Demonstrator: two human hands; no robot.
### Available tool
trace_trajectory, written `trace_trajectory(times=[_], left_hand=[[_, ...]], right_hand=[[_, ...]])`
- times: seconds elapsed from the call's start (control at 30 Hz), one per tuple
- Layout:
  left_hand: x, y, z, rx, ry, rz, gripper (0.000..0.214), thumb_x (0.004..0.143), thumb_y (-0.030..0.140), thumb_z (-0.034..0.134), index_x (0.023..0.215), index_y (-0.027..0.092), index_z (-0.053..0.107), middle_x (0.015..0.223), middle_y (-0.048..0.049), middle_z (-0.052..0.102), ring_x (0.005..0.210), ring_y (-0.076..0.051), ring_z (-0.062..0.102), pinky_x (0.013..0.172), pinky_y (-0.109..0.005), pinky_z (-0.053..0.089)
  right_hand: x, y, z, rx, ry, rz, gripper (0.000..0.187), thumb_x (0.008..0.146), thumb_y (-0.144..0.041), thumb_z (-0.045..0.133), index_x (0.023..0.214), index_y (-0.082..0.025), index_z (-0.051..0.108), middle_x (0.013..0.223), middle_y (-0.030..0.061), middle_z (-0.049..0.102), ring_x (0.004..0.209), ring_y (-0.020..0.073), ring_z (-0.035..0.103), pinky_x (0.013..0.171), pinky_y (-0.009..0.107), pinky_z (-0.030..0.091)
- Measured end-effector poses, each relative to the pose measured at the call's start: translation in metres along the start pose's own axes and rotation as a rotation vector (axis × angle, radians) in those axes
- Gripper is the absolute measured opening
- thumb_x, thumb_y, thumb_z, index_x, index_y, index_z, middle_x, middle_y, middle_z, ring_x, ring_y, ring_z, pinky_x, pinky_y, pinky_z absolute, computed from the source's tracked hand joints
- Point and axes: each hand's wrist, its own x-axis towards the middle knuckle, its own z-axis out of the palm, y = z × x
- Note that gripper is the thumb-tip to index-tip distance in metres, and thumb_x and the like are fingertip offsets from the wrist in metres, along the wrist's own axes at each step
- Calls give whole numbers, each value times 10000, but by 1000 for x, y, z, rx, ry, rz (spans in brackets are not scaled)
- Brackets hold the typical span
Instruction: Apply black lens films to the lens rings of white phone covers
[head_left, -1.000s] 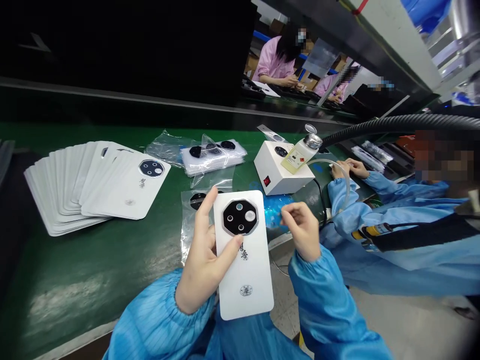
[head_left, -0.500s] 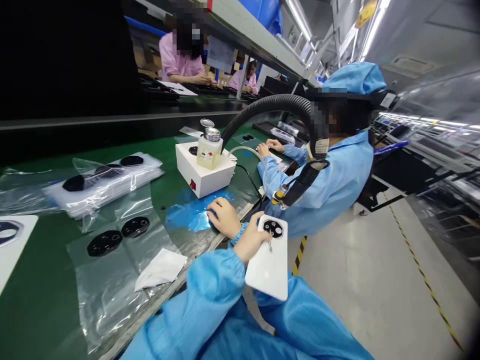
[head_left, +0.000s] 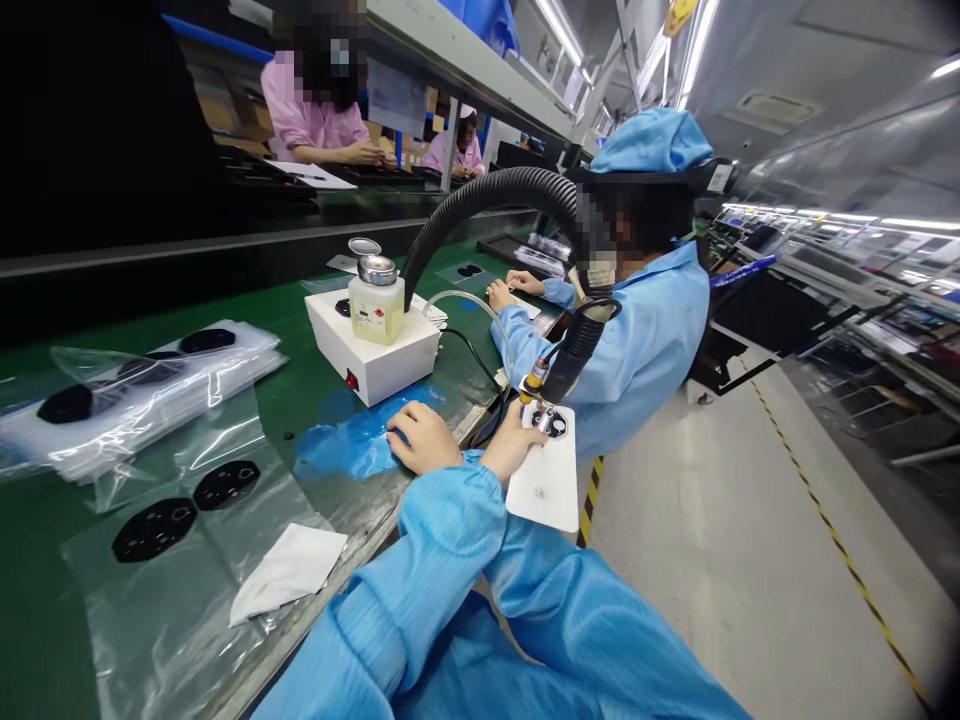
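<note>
My left hand [head_left: 516,447] grips a white phone back cover [head_left: 546,485] by its top edge, off the table's edge. The cover's dark camera ring [head_left: 550,421] sits right under the brass nozzle [head_left: 534,381] at the end of a black corrugated hose [head_left: 480,195]. My right hand [head_left: 422,440] lies on the green table, fingers bent and pressed together, tips on a patch of blue film [head_left: 341,455]. Its arm is hidden under my left sleeve.
A white box [head_left: 371,355] with a red switch carries a yellow solvent bottle [head_left: 376,305]. Bagged covers [head_left: 142,385], loose black camera rings under clear plastic [head_left: 184,505] and a white wipe [head_left: 289,570] lie to the left. A co-worker in blue [head_left: 645,330] sits close on the right.
The view swung right, away from the fanned stack of covers. My left hand carried the cover out under the hose nozzle. My right hand went from a pinch in the air down onto the blue film.
</note>
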Motion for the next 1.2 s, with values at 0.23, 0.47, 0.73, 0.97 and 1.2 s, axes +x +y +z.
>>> trace_trajectory(times=[0.23, 0.47, 0.73, 0.97, 1.2], left_hand=[[-93, 5, -19, -51, -3, -132, 705, 729, 46, 630, 1350, 193, 329, 973, -33, 650, 759, -140, 621, 706, -273, 500], [-223, 56, -46, -72, 338, -86, 816, 786, 346, 646, 1431, 353, 146, 1031, -38, 693, 794, -235, 686, 634, -301, 542], [-289, 71, -79, 66, 1105, 157, 794, 704, 366, 718, 1379, 398, 303, 927, 20, 727, 450, -137, 616, 407, -234, 535], [-317, 74, -116, 14, 1410, 288, 772, 688, 242, 745, 1340, 411, 368, 787, 93, 704, 594, -158, 665, 446, -193, 558], [-297, 66, -100, 40, 1188, 399, 754, 772, 232, 666, 1404, 319, 265, 941, -5, 708, 614, -163, 686, 497, -225, 575]], right_hand=[[-3, -2, -4, 17, 2, -12, 142, 880, -234, 473, 915, -183, 600, 947, 64, 556, 916, 186, 511, 848, 311, 425], [-2, -1, -7, 52, -29, -43, 154, 867, -217, 475, 940, -169, 603, 951, 80, 555, 927, 193, 514, 858, 318, 424], [4, 3, -22, 22, -84, -145, 162, 864, -223, 467, 936, -154, 595, 913, 86, 561, 852, 213, 535, 799, 371, 443], [15, -56, -26, 39, -213, -279, 152, 864, -220, 498, 976, -172, 589, 954, 73, 592, 920, 205, 546, 822, 349, 458], [66, -112, 13, 112, -357, -367, 229, 814, -229, 590, 1027, -147, 571, 1001, 72, 540, 911, 185, 552, 842, 328, 469]])
